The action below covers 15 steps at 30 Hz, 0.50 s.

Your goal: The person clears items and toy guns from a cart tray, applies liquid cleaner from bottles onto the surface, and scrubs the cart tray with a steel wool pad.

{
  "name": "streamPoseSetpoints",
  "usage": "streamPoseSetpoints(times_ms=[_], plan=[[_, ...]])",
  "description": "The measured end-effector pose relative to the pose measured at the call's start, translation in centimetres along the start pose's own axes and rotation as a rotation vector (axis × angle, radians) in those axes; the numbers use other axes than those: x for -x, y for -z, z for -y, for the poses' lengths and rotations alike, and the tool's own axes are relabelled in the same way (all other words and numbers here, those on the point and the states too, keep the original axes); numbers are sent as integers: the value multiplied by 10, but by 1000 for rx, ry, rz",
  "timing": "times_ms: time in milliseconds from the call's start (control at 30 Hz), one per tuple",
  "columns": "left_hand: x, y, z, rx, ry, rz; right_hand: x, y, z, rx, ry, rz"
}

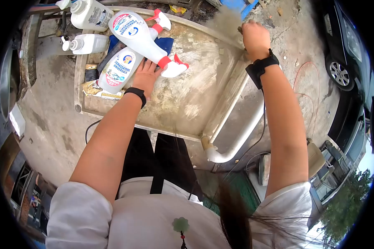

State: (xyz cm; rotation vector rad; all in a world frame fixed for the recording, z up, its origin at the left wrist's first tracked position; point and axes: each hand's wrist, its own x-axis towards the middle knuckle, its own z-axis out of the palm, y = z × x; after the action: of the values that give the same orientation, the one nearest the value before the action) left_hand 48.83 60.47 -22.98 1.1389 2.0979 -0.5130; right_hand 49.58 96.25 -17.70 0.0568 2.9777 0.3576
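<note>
My left hand [145, 78] lies flat on the stained tray top of a cart [183, 101], fingers stretched out. Its fingers are against the lower spray bottle [117, 71], a grey-white one labelled as a degreaser. A second white spray bottle [134, 31] with a red-and-white trigger lies across it. My right hand [255, 39] is closed in a fist over the cart's far right corner. Something dark shows at its fingers, but I cannot make out what it holds. A blurred brownish patch [225, 23], like dust, is just left of this fist.
Two white pump bottles [91, 15] [89, 44] lie at the tray's left edge, near a dark blue cloth [165, 44] and a gold-patterned packet [104, 91]. The cart's white tube handle [241, 139] sticks out on the right. A black car [340, 54] stands farther right.
</note>
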Motion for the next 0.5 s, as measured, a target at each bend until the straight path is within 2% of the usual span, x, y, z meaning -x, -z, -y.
streamPoseSetpoints(times_ms=[67, 167, 267, 400, 500], plan=[[-2, 3, 0, -5, 2, 15, 9, -5, 14, -133, -70, -50], [1, 6, 0, -15, -2, 15, 58, -20, 64, -257, 153, -52], [0, 2, -1, 22, -13, -3, 123, -43, 120, -394, 190, 123], [-2, -1, 5, 29, -11, -30, 116, -67, 121, -319, 73, -20], [3, 3, 0, 16, 4, -25, 81, -74, 84, -176, -69, -43]])
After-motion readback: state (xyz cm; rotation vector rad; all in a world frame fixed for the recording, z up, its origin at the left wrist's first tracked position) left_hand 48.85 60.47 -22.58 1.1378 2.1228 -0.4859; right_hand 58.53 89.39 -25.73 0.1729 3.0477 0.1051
